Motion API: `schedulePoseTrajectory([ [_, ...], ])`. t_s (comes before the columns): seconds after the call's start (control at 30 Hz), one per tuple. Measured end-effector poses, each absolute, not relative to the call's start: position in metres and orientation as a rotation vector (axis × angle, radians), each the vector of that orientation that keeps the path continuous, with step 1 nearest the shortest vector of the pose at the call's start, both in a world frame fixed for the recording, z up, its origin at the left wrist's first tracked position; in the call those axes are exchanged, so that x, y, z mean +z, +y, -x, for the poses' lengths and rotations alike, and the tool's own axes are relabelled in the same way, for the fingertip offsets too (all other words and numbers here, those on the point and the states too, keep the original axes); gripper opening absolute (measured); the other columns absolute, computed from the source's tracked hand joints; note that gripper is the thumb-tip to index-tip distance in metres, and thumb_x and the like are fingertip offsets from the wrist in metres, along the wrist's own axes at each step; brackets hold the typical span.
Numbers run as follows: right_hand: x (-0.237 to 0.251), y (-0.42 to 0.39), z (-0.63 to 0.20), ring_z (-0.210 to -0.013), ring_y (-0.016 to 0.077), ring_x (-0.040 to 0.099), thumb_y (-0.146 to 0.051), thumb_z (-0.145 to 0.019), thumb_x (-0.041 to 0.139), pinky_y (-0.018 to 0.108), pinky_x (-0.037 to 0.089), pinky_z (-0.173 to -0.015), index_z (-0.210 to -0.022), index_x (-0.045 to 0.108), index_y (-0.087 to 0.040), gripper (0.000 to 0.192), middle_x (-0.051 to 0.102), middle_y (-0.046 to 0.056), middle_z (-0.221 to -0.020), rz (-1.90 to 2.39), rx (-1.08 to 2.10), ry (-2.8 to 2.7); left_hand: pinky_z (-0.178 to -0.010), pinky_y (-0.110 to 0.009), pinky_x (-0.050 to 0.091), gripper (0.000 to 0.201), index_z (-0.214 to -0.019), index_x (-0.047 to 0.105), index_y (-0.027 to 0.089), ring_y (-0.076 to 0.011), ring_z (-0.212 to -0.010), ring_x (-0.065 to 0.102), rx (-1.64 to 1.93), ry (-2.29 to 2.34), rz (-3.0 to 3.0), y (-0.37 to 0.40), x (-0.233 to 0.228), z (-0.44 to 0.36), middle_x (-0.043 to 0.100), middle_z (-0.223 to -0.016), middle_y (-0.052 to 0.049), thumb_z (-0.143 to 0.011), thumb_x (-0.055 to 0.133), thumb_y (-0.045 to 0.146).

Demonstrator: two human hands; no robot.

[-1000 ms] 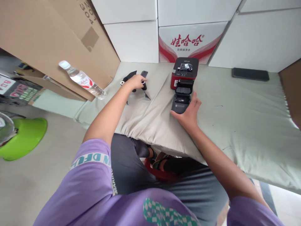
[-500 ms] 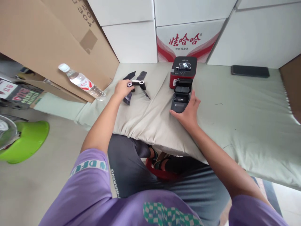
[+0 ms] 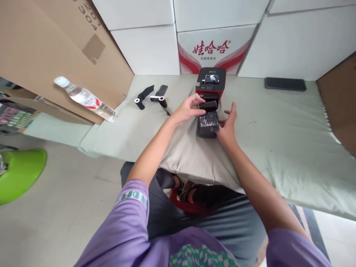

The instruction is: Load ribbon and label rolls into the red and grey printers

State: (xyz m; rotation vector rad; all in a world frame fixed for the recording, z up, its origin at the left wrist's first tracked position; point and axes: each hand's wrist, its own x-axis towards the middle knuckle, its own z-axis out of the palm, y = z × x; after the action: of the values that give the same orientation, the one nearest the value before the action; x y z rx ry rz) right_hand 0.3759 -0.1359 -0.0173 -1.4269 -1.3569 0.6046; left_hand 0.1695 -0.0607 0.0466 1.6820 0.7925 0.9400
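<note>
My left hand (image 3: 189, 109) pinches a small black roll (image 3: 209, 106) over the front of a red and black printer (image 3: 211, 81). A dark strip with whitish marks (image 3: 209, 119) hangs from the roll over the printer's lowered cover (image 3: 205, 134). My right hand (image 3: 228, 128) is at the right side of the cover, its index finger stretched out and its thumb near the strip's edge. Whether the right fingertips touch the strip or the cover is hard to make out. The roll and left fingers hide the opening in part.
Left of the printer lie two more black rolls with loose strips, one (image 3: 140, 104) beside the other (image 3: 162, 101). A water bottle (image 3: 86, 99) leans by a cardboard box (image 3: 111, 70). A black phone (image 3: 285, 84) lies at the back right. White cartons (image 3: 147, 48) stand behind.
My left hand has carried a roll and its strip rightward from the group of rolls to the printer. My right hand has loosened from around the cover and spread its fingers.
</note>
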Motion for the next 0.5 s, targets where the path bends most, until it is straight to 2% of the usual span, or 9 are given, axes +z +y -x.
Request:
schedulePoseTrajectory([
  [0.07, -0.018, -0.125, -0.389, -0.114, 0.0301, 0.067, -0.054, -0.082, 0.065, 0.056, 0.061, -0.099, -0.171, 0.009, -0.035, 0.107, 0.044, 0.017, -0.153, 1.421, 0.713, -1.174, -0.103, -0.042, 0.06, 0.036, -0.107, 0.063, 0.019, -0.0253, -0.12, 0.074, 0.914, 0.791, -1.788, -0.052, 0.034, -0.184, 0.075, -0.121, -0.008, -0.077, 0.082, 0.026],
  [0.17, -0.02, -0.112, -0.402, -0.097, 0.0253, 0.071, -0.049, -0.084, 0.062, 0.055, 0.062, -0.096, -0.167, 0.015, -0.038, 0.096, 0.048, 0.015, -0.151, 1.413, 0.785, -0.968, -0.108, -0.044, 0.058, 0.029, -0.104, 0.067, 0.019, -0.023, -0.113, 0.075, 0.876, 0.845, -1.949, -0.048, 0.028, -0.189, 0.077, -0.118, -0.007, -0.076, 0.073, 0.016],
  [0.4, -0.03, -0.103, -0.402, -0.103, 0.0272, 0.072, -0.048, -0.088, 0.064, 0.057, 0.061, -0.101, -0.164, 0.018, -0.038, 0.09, 0.045, 0.017, -0.158, 1.406, 0.803, -0.969, -0.12, -0.054, 0.045, 0.032, -0.101, 0.073, 0.024, -0.0291, -0.121, 0.072, 0.82, 1.096, -2.212, -0.057, 0.029, -0.193, 0.082, -0.118, -0.004, -0.072, 0.076, 0.01],
  [0.5, -0.035, -0.1, -0.402, -0.104, 0.0272, 0.072, -0.048, -0.09, 0.061, 0.058, 0.059, -0.104, -0.165, 0.019, -0.038, 0.087, 0.045, 0.016, -0.157, 1.432, 0.768, -1.024, -0.117, -0.051, 0.047, 0.032, -0.104, 0.073, 0.022, -0.0279, -0.12, 0.073, 0.852, 1.057, -2.231, -0.057, 0.027, -0.196, 0.082, -0.121, -0.005, -0.074, 0.072, 0.009],
])
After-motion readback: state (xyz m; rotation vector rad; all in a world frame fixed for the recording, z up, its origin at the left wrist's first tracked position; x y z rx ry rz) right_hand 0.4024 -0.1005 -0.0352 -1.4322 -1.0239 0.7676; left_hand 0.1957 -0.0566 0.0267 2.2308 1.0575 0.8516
